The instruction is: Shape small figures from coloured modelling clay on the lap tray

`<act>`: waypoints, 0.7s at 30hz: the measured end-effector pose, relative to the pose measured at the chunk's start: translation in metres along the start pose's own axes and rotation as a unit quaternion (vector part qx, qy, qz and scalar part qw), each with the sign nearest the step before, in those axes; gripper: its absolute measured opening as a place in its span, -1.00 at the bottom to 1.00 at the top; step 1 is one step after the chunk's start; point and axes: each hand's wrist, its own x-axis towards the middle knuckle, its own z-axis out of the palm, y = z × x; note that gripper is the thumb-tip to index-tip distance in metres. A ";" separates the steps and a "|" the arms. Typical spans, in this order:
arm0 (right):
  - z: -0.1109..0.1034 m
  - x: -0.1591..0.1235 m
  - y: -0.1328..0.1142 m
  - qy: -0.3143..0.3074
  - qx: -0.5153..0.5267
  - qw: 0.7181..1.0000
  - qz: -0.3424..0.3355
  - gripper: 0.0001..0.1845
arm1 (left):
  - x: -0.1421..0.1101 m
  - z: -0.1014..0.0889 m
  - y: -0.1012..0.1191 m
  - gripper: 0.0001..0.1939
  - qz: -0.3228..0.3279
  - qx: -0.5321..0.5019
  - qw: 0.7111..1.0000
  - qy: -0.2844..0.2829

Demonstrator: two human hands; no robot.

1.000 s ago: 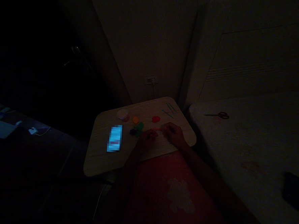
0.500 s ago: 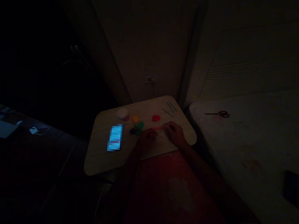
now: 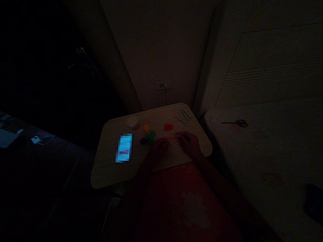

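Observation:
The room is very dark. Both my hands rest on a small light wooden table (image 3: 106, 168). A thin red strip (image 3: 170, 138) lies between them; my left hand (image 3: 158, 148) is at its left end and my right hand (image 3: 189, 142) at its right end, fingers curled over it. Whether the fingers grip the strip is lost in the dark. Just beyond my left hand lie a green lump (image 3: 150, 135) and a dark lump (image 3: 143, 141). A red lump (image 3: 168, 127) and an orange lump (image 3: 146, 127) sit farther back.
A lit phone (image 3: 124, 148) lies on the table's left. A small white tub (image 3: 133, 122) and thin teal sticks (image 3: 183, 117) are at the back. Scissors (image 3: 236, 122) lie on the bed to the right. A wall socket (image 3: 163, 84) is behind.
Both hands stay at the ends of the red strip with only slight shifts. The lighting flickers a little darker.

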 end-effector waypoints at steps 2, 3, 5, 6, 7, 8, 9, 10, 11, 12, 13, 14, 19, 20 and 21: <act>0.001 0.000 0.002 0.005 0.014 1.000 0.008 -0.74 | 0.000 0.000 0.000 -0.78 0.003 0.006 1.000 0.002; 0.001 0.000 0.003 0.008 0.020 1.000 0.013 -0.76 | 0.000 0.000 0.001 -0.79 0.005 0.008 1.000 0.002; 0.003 0.000 0.005 0.013 0.026 0.999 0.019 -0.79 | 0.000 -0.001 0.001 -0.80 0.005 0.008 1.000 0.000; 0.003 0.000 0.006 0.015 0.024 0.999 0.020 -0.81 | 0.000 -0.001 0.001 -0.80 0.004 0.007 1.000 -0.001; 0.003 0.000 0.006 0.017 0.020 0.999 0.019 -0.82 | 0.000 -0.001 0.000 -0.80 0.002 0.006 1.000 -0.003; 0.003 0.000 0.006 0.017 0.014 1.000 0.017 -0.82 | 0.000 -0.001 0.000 -0.81 -0.001 0.007 1.000 -0.005; 0.003 0.000 0.006 0.017 0.008 1.000 0.017 -0.81 | 0.000 -0.001 -0.001 -0.81 -0.002 0.010 1.000 -0.005; 0.003 0.000 0.005 0.020 0.001 1.000 0.017 -0.81 | 0.001 -0.001 -0.002 -0.81 0.000 0.012 1.000 -0.006; 0.003 0.000 0.005 0.024 -0.008 1.000 0.019 -0.79 | 0.001 -0.001 -0.004 -0.81 0.004 0.013 1.000 -0.004; 0.003 0.000 0.004 0.025 -0.017 0.999 0.020 -0.78 | 0.001 -0.001 -0.005 -0.80 0.008 0.011 1.000 -0.002; 0.003 0.000 0.003 0.028 -0.025 0.999 0.022 -0.77 | 0.001 0.000 -0.007 -0.80 0.010 0.007 1.000 -0.002; 0.002 0.000 0.003 0.031 -0.033 0.999 0.023 -0.76 | 0.001 0.000 -0.009 -0.79 0.010 0.002 1.000 -0.003; 0.001 0.000 -0.001 0.026 -0.034 0.999 0.003 -0.79 | 0.001 0.000 -0.008 -0.81 -0.001 -0.014 1.000 -0.007; 0.001 0.000 -0.002 0.020 -0.031 0.999 -0.001 -0.80 | 0.001 0.000 -0.006 -0.81 0.000 -0.011 1.000 -0.005; 0.000 0.000 -0.004 0.015 -0.029 0.999 -0.003 -0.80 | 0.001 -0.001 -0.004 -0.81 -0.001 -0.005 1.000 -0.005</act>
